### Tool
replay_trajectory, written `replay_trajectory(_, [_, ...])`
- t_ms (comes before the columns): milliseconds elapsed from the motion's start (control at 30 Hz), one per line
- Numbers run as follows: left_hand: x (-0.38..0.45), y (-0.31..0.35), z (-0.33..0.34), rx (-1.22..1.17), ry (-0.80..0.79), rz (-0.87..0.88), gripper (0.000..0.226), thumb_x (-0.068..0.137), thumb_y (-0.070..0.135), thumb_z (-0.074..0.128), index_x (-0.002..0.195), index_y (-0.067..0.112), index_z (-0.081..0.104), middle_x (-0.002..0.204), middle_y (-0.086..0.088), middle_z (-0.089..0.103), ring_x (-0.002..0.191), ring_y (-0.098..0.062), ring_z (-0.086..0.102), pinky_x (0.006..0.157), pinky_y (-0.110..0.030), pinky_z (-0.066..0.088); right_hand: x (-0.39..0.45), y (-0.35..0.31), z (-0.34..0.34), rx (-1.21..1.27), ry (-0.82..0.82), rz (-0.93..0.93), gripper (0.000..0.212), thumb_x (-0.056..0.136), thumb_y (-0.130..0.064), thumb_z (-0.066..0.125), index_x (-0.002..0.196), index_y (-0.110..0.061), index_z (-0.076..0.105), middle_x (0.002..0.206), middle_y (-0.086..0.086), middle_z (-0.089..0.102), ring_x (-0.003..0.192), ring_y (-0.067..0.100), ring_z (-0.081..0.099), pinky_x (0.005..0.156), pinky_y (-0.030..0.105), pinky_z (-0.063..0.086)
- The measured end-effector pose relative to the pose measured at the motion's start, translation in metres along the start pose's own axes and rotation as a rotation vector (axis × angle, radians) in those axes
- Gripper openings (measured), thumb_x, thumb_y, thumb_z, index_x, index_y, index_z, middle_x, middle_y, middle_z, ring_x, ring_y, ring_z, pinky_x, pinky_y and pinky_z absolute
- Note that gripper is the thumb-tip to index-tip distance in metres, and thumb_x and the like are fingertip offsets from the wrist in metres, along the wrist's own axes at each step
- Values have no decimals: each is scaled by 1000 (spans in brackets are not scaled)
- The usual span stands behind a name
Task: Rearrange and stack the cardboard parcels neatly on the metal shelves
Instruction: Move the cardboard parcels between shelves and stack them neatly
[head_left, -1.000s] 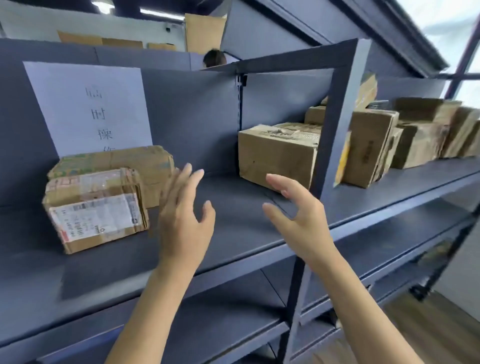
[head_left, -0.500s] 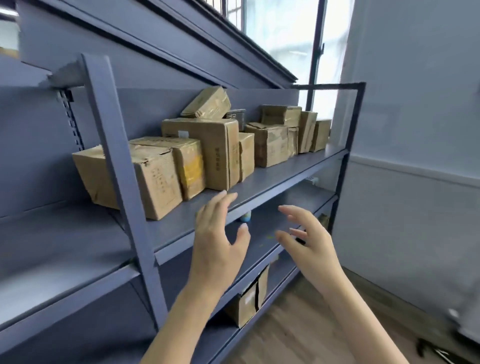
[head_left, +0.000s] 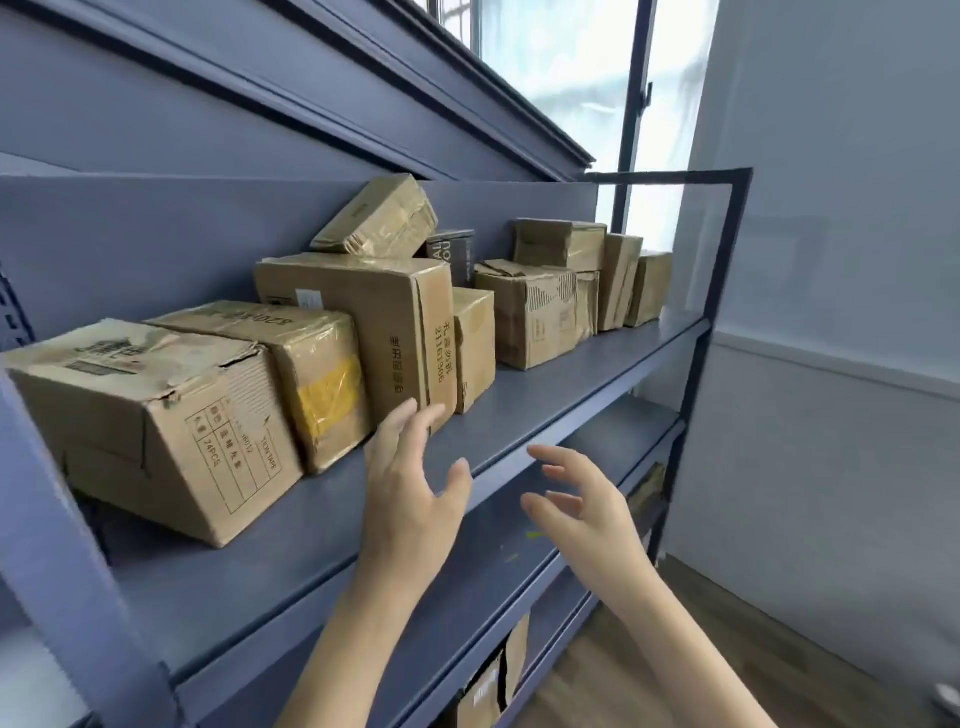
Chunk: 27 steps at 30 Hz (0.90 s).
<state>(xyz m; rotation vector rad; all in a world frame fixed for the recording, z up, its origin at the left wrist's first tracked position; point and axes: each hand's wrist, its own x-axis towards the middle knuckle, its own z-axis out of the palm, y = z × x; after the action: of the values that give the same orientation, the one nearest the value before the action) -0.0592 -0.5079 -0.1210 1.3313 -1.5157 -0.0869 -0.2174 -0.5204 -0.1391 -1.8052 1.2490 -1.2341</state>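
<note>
Running from lower left to upper right, blue-grey metal shelving (head_left: 545, 410) with a dark upright post (head_left: 711, 332) at its far end. Behind it, a bright window (head_left: 561, 78) and a pale wall (head_left: 841, 260); wooden floor (head_left: 613, 675) below.

On the upper shelf, cardboard parcels in a row. Nearest and largest, a dented carton (head_left: 150, 431) with a torn top and a printed table on its end face. Touching its right side, a box banded with yellow tape (head_left: 306, 374). Next, a taller carton (head_left: 374, 322) with vertical print down its end, and leaning tilted on top of it, a taped flat parcel (head_left: 379, 218). Tucked against the taller carton's right side, a narrow box (head_left: 474, 348). Behind that, a dark printed box (head_left: 453, 254), partly hidden. Farther along, a crumpled carton (head_left: 530, 312) with a smaller carton (head_left: 561, 243) stacked on it, then 2 slim upright parcels (head_left: 621, 280) (head_left: 650, 288) at the row's end. On a lower shelf, another carton (head_left: 491, 680), only partly seen.

Raised in front of the shelf edge, 2 bare hands, neither holding anything. Left hand (head_left: 410, 499) spread, fingertips (head_left: 400, 415) up near the lower corner of the taller carton; contact cannot be told. Right hand (head_left: 582, 504) apart from every parcel, fingers loosely curved and separated, palm turned toward the left hand.
</note>
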Motion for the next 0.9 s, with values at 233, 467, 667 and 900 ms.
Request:
replay_trajectory(233, [50,-48,1,-38,97,-59,42,84,6,62,124,18,54,127,9,45,124,-15,43,102,-40,42,90,4,36,51,-68,-44,40,89,-14,60,125,-29,50,128,-9,51,119,5,47,98,29,45])
replay_trajectory(467, [75,-78,18,81,168,-154,40,83,13,61,122,18,56,114,14,47,109,-3,47,98,-27,42,162,39,58,146,-102,-110,39,87,-16,62,117,-37,49,115,-23,49,110,-9,45,99,32,43])
replay_trajectory(667, [94,-81,34,33,283,-378,34,85,5,60,112,25,56,112,11,54,100,7,50,86,-6,40,241,77,42,238,-57,-33,53,86,-16,64,135,-18,43,139,2,45,124,19,45,88,27,38])
replay_trajectory(900, [94,-72,71,-6,281,-608,46,88,12,61,128,27,44,122,8,50,111,-5,50,74,-5,41,284,119,33,253,-280,14,71,84,-17,67,143,-13,28,135,-3,43,115,10,45,95,26,38])
